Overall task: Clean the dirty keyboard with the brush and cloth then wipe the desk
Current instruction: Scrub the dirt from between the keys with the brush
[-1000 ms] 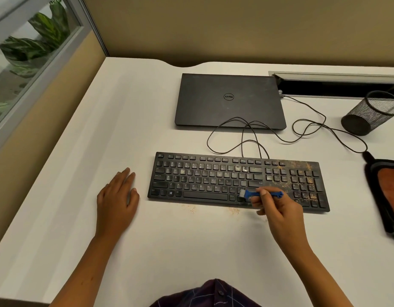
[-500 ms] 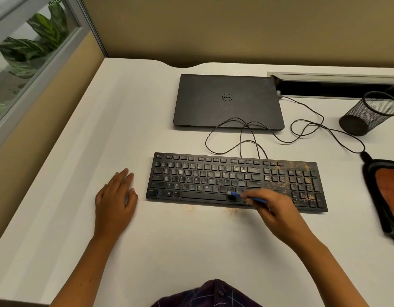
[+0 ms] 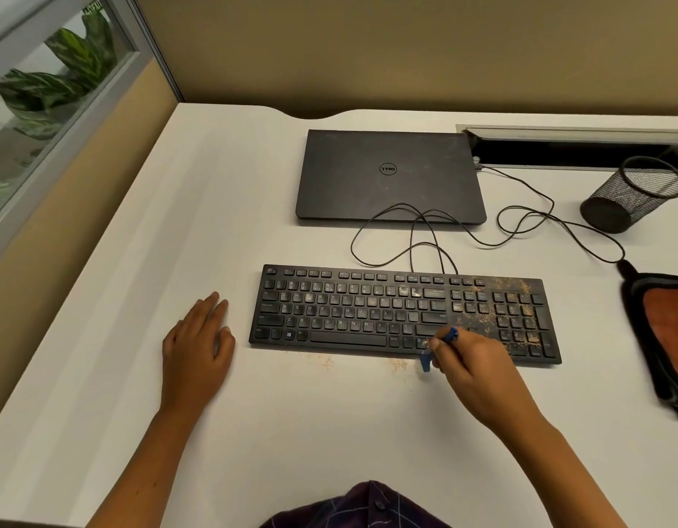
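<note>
At the near edge of the keyboard (image 3: 404, 312), the right hand (image 3: 478, 371) pinches the blue brush (image 3: 429, 356), its head over the desk (image 3: 253, 432) beside swept crumbs (image 3: 397, 363). The left hand (image 3: 196, 344) lies flat, fingers relaxed, left of the keyboard. Debris remains on the right-hand keys; the cloth (image 3: 665, 337) waits far right. Risk: brisk strokes could scatter grit across the desk.

"DELL" logo, upside down, on the closed laptop (image 3: 391, 177)
</note>
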Motion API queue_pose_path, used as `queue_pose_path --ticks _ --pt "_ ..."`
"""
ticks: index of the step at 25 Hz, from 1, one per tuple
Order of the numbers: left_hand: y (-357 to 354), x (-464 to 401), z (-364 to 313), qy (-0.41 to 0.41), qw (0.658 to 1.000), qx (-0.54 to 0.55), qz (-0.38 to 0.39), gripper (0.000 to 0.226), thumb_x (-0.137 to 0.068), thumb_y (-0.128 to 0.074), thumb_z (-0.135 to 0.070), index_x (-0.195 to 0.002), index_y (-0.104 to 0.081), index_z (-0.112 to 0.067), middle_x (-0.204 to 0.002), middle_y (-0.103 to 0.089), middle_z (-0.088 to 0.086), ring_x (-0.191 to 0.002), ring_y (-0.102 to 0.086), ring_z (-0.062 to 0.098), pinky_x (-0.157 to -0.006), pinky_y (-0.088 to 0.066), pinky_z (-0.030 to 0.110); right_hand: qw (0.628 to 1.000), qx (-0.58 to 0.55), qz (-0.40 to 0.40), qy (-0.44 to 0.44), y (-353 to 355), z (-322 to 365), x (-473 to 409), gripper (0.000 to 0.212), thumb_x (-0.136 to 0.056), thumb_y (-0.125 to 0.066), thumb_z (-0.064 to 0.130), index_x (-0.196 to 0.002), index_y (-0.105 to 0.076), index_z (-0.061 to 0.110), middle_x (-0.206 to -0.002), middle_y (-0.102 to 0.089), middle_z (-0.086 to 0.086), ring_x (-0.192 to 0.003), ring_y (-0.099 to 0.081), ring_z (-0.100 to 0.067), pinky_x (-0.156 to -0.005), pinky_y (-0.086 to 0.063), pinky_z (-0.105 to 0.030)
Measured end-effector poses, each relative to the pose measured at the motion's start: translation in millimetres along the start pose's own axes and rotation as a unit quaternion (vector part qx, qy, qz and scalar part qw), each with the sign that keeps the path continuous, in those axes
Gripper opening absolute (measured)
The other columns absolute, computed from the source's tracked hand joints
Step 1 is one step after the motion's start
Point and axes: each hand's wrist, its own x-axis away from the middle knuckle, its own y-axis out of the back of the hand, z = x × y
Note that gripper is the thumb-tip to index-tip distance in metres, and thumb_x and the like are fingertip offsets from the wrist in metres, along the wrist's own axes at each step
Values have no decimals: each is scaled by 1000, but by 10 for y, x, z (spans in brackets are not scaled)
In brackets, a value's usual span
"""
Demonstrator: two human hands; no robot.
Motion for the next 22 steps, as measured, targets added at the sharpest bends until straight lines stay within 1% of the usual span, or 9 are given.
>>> queue_pose_path --ticks 2,4,7,9,11,15,17,19,22 --pt "2 0 2 -2 1000 4 -1 55 -92 -32 -35 -136 -57 -14 -149 -46 1 -139 -39 21 -107 -30 45 996 -62 -64 -32 -18 26 29 19 -96 -48 20 -83 -62 16 -70 -66 0 -65 -62 -19 -61 -53 -44" --pt "0 -1 8 -3 1000 6 0 54 -92 -33 -33 -136 -57 -14 -149 -46 2 -139 -40 21 -107 -31 46 987 -91 -129 -16 -16 54 44 16 -94 -51 17 -86 -65 16 -69 -66 3 -63 -63 -17 -57 -53 -39" --pt "-6 -1 15 -2 1000 7 0 51 -92 -37 -30 -136 -57 -14 -149 -46 2 -139 -39 21 -107 -30 44 995 -39 -87 -1 -50 56 36 14 -94 -51 17 -88 -63 17 -69 -64 3 -59 -59 -14 -52 -47 -30" --pt "-10 -3 13 0 1000 8 -1 50 -91 -39 -28 -136 -57 -14 -149 -46 1 -139 -39 20 -107 -30 44 997 -34 -51 -45 -67 0 21 21 -95 -48 20 -78 -60 14 -66 -64 -3 -58 -58 -22 -54 -49 -38" --pt "-9 -2 11 3 1000 9 0 49 -91 -40 -27 -136 -57 -14 -149 -46 1 -139 -39 21 -107 -30 44 991 -81 -72 -81 -59 -17 13 25 -96 -47 21 -77 -61 11 -67 -65 -5 -63 -62 -25 -61 -53 -45" --pt "-9 -3 11 -1 1000 6 -2 50 -91 -39 -28 -136 -57 -14 -149 -47 2 -139 -40 21 -107 -30 45 962 -200 -134 -128 -83 98 -19 15 -97 -47 18 -90 -61 19 -75 -69 3 -73 -67 -10 -69 -57 -31" --pt "-8 0 12 -2 1000 4 -2 51 -91 -37 -29 -135 -57 -13 -149 -47 2 -139 -40 21 -107 -31 46 965 -178 -119 -149 -114 90 -52 17 -97 -47 19 -86 -60 17 -74 -68 0 -72 -67 -15 -69 -58 -38" --pt "-6 3 12 1 1000 5 -3 52 -91 -35 -31 -135 -57 -14 -149 -47 1 -139 -39 21 -107 -30 45 974 -128 -91 -162 -91 66 -92 24 -96 -46 19 -79 -60 9 -67 -67 -2 -64 -65 -19 -65 -56 -44" --pt "-10 0 16 1 1000 4 -1 52 -91 -36 -30 -135 -57 -14 -149 -46 1 -139 -39 21 -107 -30 44 961 -181 -121 -173 -50 93 -100 24 -96 -46 16 -80 -62 6 -66 -68 -1 -62 -66 -15 -62 -57 -33"
